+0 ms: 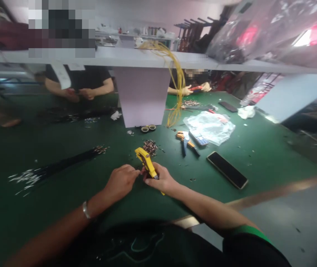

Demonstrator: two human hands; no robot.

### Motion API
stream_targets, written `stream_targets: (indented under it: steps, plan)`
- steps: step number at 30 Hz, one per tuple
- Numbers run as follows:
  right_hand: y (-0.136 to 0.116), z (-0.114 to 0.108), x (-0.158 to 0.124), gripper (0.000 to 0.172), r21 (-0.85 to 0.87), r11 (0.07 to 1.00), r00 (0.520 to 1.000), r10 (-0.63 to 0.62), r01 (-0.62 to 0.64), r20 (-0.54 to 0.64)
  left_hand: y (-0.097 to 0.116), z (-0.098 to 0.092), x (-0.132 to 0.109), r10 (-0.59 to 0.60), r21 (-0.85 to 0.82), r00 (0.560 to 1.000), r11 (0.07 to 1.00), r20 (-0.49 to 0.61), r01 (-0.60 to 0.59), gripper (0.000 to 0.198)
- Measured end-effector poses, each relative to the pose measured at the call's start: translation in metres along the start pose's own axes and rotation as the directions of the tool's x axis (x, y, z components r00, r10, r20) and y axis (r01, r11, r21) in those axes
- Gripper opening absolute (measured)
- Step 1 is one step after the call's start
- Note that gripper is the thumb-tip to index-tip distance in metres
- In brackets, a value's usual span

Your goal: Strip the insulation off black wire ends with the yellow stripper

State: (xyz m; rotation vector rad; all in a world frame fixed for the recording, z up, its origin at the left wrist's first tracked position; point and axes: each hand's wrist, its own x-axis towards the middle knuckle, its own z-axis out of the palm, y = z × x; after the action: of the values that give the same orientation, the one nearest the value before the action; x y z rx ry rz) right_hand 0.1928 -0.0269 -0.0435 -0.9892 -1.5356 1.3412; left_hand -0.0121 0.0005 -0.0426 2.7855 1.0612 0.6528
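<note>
My right hand (162, 180) is closed around a yellow crimping tool (146, 161), whose head points up and away from me over the green table (64, 193). My left hand (121, 181) is curled beside it, fingertips pinched at the tool's jaw; what they pinch is too small to make out. A small pile of metal terminals (150, 147) lies just beyond the tool. A bundle of black wires (64, 165) with metal ends stretches across the table to the left.
A dark phone (226, 170) lies to the right, with orange-handled pliers (185, 140), a calculator (199, 138) and a plastic bag (211, 126) behind it. Yellow cables (176, 89) hang from a white shelf (141, 57). Two other people work across the table.
</note>
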Motion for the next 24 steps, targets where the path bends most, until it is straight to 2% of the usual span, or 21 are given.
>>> stream_targets:
  steps: [5, 10, 15, 24]
  plan:
    - [-0.01, 0.0, -0.003, 0.031, -0.077, 0.995, 0.997, -0.072, 0.07, -0.022, -0.004, 0.0, 0.004, -0.064, -0.038, 0.998, 0.997, 0.007, 0.064, 0.029]
    - [-0.014, 0.0, -0.005, 0.034, -0.094, 0.985, 0.989, -0.147, 0.147, 0.005, -0.005, -0.001, 0.008, -0.143, -0.15, 0.982, 0.976, 0.121, 0.16, 0.026]
    - [-0.008, 0.001, -0.004, 0.034, -0.012, 0.993, 0.993, -0.121, 0.122, 0.011, -0.008, -0.003, 0.011, -0.225, -0.296, 0.955, 0.915, 0.193, 0.276, 0.023]
    - [-0.001, 0.003, -0.001, 0.028, 0.144, 0.987, 0.996, -0.077, 0.069, 0.05, -0.009, -0.003, 0.012, -0.244, -0.415, 0.934, 0.845, 0.261, 0.337, 0.023]
